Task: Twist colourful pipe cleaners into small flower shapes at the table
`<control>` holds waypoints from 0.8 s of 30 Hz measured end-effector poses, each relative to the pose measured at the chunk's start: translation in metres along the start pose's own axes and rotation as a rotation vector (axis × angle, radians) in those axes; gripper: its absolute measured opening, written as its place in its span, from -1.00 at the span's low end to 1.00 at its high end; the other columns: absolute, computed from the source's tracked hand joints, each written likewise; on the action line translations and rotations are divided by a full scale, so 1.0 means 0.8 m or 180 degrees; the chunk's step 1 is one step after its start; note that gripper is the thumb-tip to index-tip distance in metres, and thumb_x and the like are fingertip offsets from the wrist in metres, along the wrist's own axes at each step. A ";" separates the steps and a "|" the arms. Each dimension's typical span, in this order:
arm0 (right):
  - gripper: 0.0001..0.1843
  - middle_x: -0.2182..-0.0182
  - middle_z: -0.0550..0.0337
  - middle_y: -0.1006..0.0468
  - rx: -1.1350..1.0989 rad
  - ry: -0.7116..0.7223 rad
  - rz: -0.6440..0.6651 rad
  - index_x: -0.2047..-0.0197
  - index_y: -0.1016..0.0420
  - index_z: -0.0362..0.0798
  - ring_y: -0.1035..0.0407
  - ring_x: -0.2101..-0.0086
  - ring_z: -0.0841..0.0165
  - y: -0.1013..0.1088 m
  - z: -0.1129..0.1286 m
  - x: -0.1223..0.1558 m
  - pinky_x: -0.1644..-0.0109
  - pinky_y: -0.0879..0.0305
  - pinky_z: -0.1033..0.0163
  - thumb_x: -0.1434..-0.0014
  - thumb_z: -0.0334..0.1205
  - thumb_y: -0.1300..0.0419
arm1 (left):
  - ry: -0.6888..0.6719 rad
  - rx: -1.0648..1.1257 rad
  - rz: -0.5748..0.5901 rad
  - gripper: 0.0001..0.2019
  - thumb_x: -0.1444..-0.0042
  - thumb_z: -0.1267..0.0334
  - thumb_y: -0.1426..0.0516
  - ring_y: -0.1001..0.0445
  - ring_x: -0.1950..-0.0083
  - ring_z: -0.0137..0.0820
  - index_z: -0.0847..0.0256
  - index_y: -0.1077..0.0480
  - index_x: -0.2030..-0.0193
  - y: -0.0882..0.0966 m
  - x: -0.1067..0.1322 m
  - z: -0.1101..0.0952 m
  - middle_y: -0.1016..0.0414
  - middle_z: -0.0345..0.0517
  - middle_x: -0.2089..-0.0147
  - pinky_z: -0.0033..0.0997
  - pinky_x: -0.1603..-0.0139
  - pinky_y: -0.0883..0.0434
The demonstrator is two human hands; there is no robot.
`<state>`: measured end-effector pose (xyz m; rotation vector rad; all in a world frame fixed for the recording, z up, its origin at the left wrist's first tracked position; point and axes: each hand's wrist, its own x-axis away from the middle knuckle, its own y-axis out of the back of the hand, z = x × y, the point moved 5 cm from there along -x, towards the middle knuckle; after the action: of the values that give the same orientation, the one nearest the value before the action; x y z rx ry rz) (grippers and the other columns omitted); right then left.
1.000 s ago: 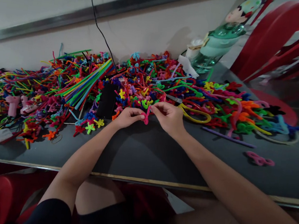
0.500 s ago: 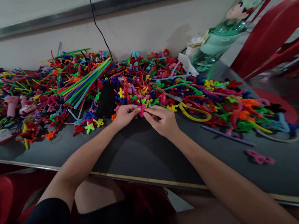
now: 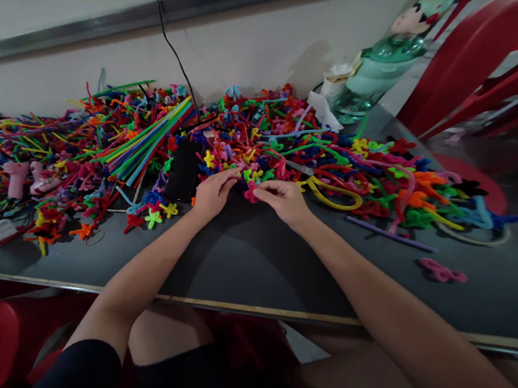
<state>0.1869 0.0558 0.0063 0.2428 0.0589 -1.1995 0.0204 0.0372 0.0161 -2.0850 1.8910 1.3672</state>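
A small handcraft workshop: heaps of coloured pipe cleaners (image 3: 255, 138) cover the grey worktable (image 3: 251, 267), red plastic chairs (image 3: 476, 62) stacked beside it.

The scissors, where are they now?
In the head view the scissors lie at the pile's near edge, just right of the right hand.

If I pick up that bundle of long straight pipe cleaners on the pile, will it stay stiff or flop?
The bundle of pipe cleaners probably feels light, being thin fuzzy stems. It would likely sag at the ends, since the same stems nearby lie bent into loops. No tie shows, so loose stems may slide out.
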 end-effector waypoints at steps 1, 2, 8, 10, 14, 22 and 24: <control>-0.73 0.55 0.18 -0.51 -0.0121 -0.0179 0.0282 0.51 -0.53 -0.08 -0.28 0.53 0.45 -0.002 -0.003 -0.002 0.42 -0.15 0.29 0.01 -0.04 -0.28 | -0.0401 -0.0288 -0.0010 -0.74 -0.30 0.24 -0.04 -0.57 0.13 -0.41 0.16 -0.48 -0.02 0.003 0.001 -0.006 -0.62 -0.05 0.11 -0.40 0.10 -0.49; -0.72 0.57 0.20 -0.49 -0.0206 -0.0350 0.0546 0.51 -0.51 -0.09 -0.22 0.56 0.49 -0.004 -0.005 -0.003 0.47 -0.07 0.30 0.02 -0.02 -0.28 | -0.0795 -0.0522 0.0018 -0.75 -0.30 0.28 -0.04 -0.56 0.09 -0.41 0.15 -0.49 -0.01 0.004 0.002 -0.012 -0.62 -0.06 0.11 -0.39 0.07 -0.48; -0.64 0.67 0.37 -0.21 -0.0384 -0.1017 0.1600 0.53 -0.40 -0.10 0.06 0.62 0.58 -0.004 -0.009 -0.001 0.52 0.24 0.31 0.07 0.03 -0.32 | -0.1933 -0.0977 0.0353 -0.75 -0.32 0.37 0.02 -0.55 0.09 -0.46 0.18 -0.47 0.04 0.001 0.016 -0.035 -0.61 -0.10 0.17 -0.45 0.04 -0.47; -0.63 0.67 0.40 -0.17 -0.0442 -0.1114 0.1736 0.52 -0.36 -0.10 0.08 0.62 0.58 -0.001 -0.009 0.000 0.52 0.26 0.31 0.08 0.03 -0.32 | -0.2065 -0.1053 0.0472 -0.76 -0.32 0.37 0.02 -0.54 0.06 -0.45 0.19 -0.45 0.02 0.000 0.018 -0.041 -0.60 -0.09 0.15 -0.43 0.02 -0.47; -0.61 0.65 0.39 -0.21 -0.0405 -0.1069 0.2006 0.53 -0.35 -0.10 0.05 0.61 0.58 0.001 -0.007 0.001 0.52 0.24 0.31 0.07 0.05 -0.32 | -0.2394 -0.1471 0.0641 -0.78 -0.33 0.36 0.02 -0.53 0.06 -0.44 0.19 -0.43 0.04 0.000 0.020 -0.051 -0.58 -0.09 0.12 -0.45 0.10 -0.46; -0.60 0.48 0.20 -0.46 0.0014 -0.0512 0.1944 0.45 -0.43 -0.11 -0.28 0.42 0.44 -0.001 -0.001 0.000 0.31 -0.14 0.28 0.02 0.10 -0.27 | -0.2526 -0.1862 0.1157 -0.75 -0.33 0.37 0.07 -0.49 0.18 -0.44 0.16 -0.43 0.17 -0.007 0.015 -0.054 -0.49 -0.10 0.21 -0.47 0.26 -0.35; -0.62 0.48 0.18 -0.47 0.0295 -0.0352 0.1743 0.43 -0.44 -0.11 -0.30 0.42 0.42 -0.003 -0.003 0.001 0.29 -0.17 0.26 0.00 0.09 -0.25 | -0.2341 -0.1923 0.1356 -0.75 -0.30 0.36 0.06 -0.43 0.30 -0.44 0.20 -0.43 0.25 -0.012 0.016 -0.054 -0.45 -0.10 0.33 -0.47 0.36 -0.30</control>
<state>0.1853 0.0550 0.0038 0.2529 -0.1525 -0.6686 0.0512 0.0063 0.0301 -0.9927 1.7402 2.5826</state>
